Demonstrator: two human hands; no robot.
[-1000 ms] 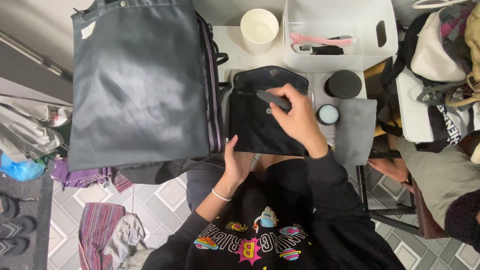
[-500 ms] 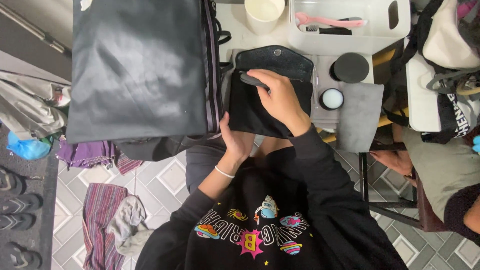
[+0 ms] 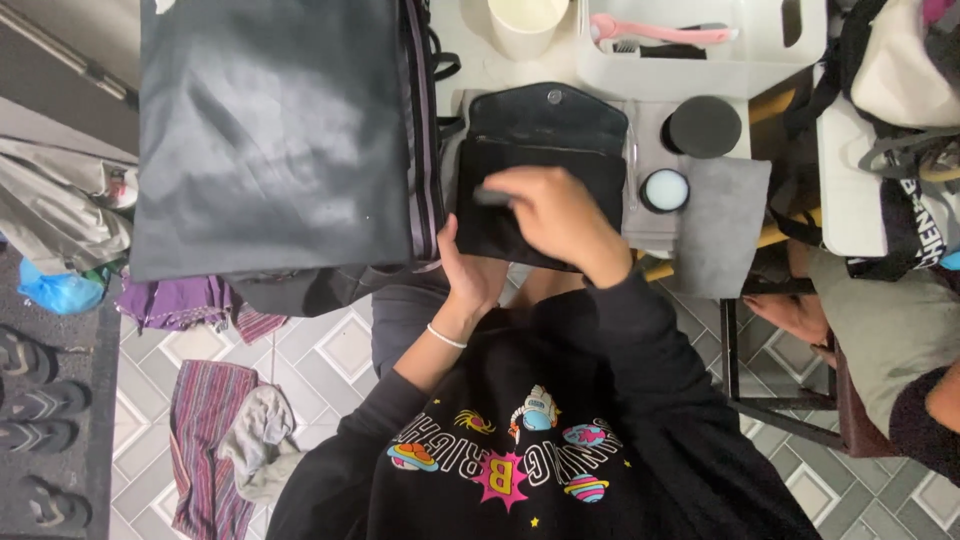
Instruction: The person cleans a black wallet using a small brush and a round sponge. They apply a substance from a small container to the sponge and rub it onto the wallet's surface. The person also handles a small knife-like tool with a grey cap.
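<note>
**Brush hand slides left across the pouch**

Moved leftward since the earlier frame, the right hand (image 3: 556, 212) is closed around a small dark brush (image 3: 490, 196), pressing it on the soft black pouch (image 3: 540, 160) with its snap flap open. Below it, the left hand (image 3: 470, 270) grips the pouch's lower edge. Right of the hands sit a round open tin (image 3: 666, 190) and its matte black lid (image 3: 705, 126).

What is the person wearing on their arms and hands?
Both arms have long black sleeves from a black sweatshirt with colourful cartoon pictures on the front. The left sleeve is pushed up, showing a thin white band around the wrist. The left hand and right hand are bare, with no gloves or rings visible.
</note>
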